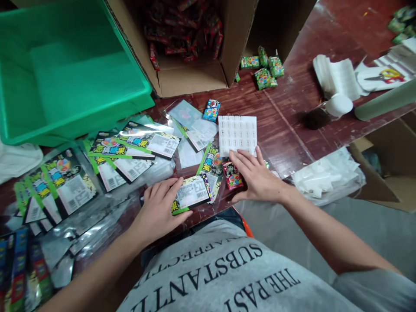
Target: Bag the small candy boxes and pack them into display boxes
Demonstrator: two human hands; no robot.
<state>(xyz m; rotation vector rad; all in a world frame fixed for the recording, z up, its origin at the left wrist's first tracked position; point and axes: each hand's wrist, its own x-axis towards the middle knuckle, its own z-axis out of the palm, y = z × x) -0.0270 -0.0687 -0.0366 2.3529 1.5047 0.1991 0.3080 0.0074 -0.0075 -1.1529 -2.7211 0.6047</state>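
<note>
My left hand (159,208) grips a flat printed packet (192,193) with a white barcode label, thumb under its near edge and fingers on its left side, at the table's near edge. My right hand (256,175) lies with fingers stretched out, fingertips on the lower edge of a white sticker sheet (237,133). A small red candy box (232,174) sits right beside its thumb. A blue candy box (211,109) lies farther back, next to clear bags.
A green plastic crate (65,73) stands at the back left and an open cardboard box (188,47) of red packs behind centre. Labelled green packets (65,182) fan out left. Green small boxes (264,67), white paper stacks (338,78), scissors (388,76) and clear bags (328,175) lie right.
</note>
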